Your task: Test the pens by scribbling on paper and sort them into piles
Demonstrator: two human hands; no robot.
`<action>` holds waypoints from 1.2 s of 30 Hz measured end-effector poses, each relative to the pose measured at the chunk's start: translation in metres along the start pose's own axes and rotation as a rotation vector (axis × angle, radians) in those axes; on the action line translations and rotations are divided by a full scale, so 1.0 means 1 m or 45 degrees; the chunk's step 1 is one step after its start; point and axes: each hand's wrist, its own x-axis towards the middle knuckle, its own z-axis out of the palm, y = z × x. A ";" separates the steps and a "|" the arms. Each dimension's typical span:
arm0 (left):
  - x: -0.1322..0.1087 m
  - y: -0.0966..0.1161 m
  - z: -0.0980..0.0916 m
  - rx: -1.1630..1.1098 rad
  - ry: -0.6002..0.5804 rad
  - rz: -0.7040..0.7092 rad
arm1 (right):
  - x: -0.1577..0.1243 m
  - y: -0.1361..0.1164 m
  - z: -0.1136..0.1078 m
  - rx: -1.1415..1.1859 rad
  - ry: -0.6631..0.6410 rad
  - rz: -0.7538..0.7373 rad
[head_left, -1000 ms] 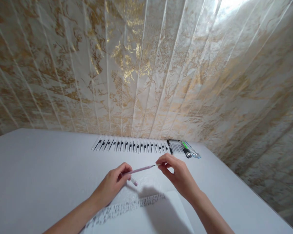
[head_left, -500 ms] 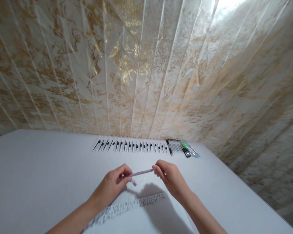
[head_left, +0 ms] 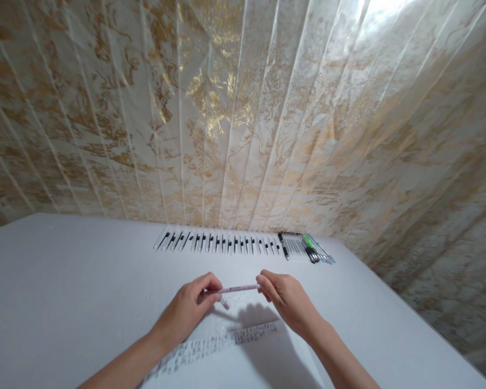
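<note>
We see our left hand (head_left: pixel 194 302) and right hand (head_left: pixel 283 297) pinching the two ends of a thin pink pen (head_left: pixel 238 288), held nearly level just above the white table (head_left: pixel 65 281). A small pink cap (head_left: pixel 224 304) pokes out below the left fingers. Under our wrists lies a sheet of paper (head_left: pixel 235 356) with a band of handwriting. Farther back, near the gold-patterned wall (head_left: pixel 243 108), a long row of pens (head_left: pixel 227 243) lies side by side.
</note>
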 end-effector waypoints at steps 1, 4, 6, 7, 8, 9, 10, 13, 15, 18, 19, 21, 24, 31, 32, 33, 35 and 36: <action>0.000 0.000 0.000 0.004 0.002 0.001 | 0.000 0.000 -0.002 0.014 0.001 -0.015; 0.001 -0.001 0.000 0.012 0.007 0.006 | 0.000 0.000 -0.005 0.039 -0.005 -0.067; 0.002 -0.002 0.000 0.020 0.009 0.013 | 0.000 0.000 -0.004 0.014 -0.021 -0.074; 0.002 -0.003 0.000 0.026 0.011 0.018 | 0.000 -0.001 -0.003 -0.006 -0.030 -0.068; 0.002 -0.003 0.000 0.034 0.016 0.026 | 0.000 -0.001 -0.002 -0.020 -0.039 -0.061; 0.001 -0.004 -0.001 0.044 0.019 0.033 | 0.000 -0.001 -0.002 -0.023 -0.052 -0.050; 0.001 -0.004 -0.001 0.051 0.022 0.039 | 0.000 -0.001 -0.001 -0.017 -0.067 -0.034; -0.001 -0.006 -0.002 0.129 0.081 0.142 | -0.001 0.000 0.000 0.027 -0.106 0.016; -0.002 -0.006 -0.003 0.238 0.166 0.319 | -0.001 0.001 -0.001 0.052 -0.126 0.033; -0.001 -0.006 -0.005 0.387 0.294 0.559 | -0.002 -0.001 -0.002 0.061 -0.153 0.041; -0.001 -0.005 -0.005 0.415 0.323 0.595 | -0.003 -0.003 -0.002 0.058 -0.149 0.043; 0.000 -0.003 -0.005 0.453 0.338 0.623 | -0.003 -0.009 -0.002 -0.002 -0.106 -0.009; -0.002 0.000 -0.003 0.473 0.256 0.648 | -0.004 -0.020 0.003 -0.237 -0.027 -0.169; -0.001 -0.006 0.003 0.301 0.232 0.454 | -0.012 -0.008 0.002 -0.291 -0.060 0.056; 0.001 -0.009 0.004 0.288 0.199 0.434 | -0.017 -0.003 -0.001 -0.232 -0.024 0.087; 0.002 -0.012 0.005 0.285 0.154 0.432 | -0.022 0.002 -0.003 -0.108 0.017 0.122; 0.004 -0.018 0.007 0.296 0.064 0.449 | -0.037 0.012 -0.003 0.296 0.105 0.225; 0.005 -0.020 0.008 0.304 0.019 0.458 | -0.044 0.016 0.000 0.516 0.141 0.299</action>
